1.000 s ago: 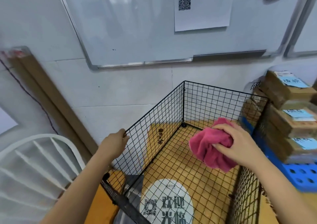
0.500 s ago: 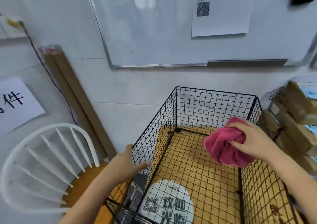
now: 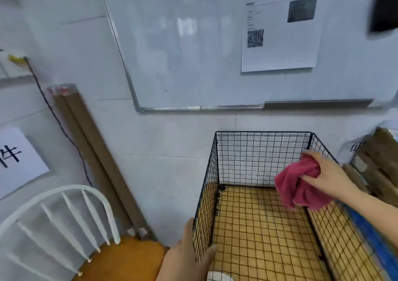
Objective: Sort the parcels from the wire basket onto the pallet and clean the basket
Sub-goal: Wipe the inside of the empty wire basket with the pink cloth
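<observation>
The black wire basket stands on the floor against the white wall, with no parcels inside it; a yellow woven mat shows through its bottom. My right hand holds a bunched pink cloth against the inside of the basket's right wall, near the far right corner. My left hand grips the top of the basket's left wall near its front, thumb outside and fingers inside. Stacked brown cardboard parcels stand at the right edge on the blue pallet.
A white chair with an orange seat stands left of the basket. Long brown cardboard strips lean on the wall behind it. A whiteboard hangs above with a printed sheet.
The view has swung left and up. My right hand carried the pink cloth from the basket's middle to its right wall. My left hand slid down the left wall toward the front.
</observation>
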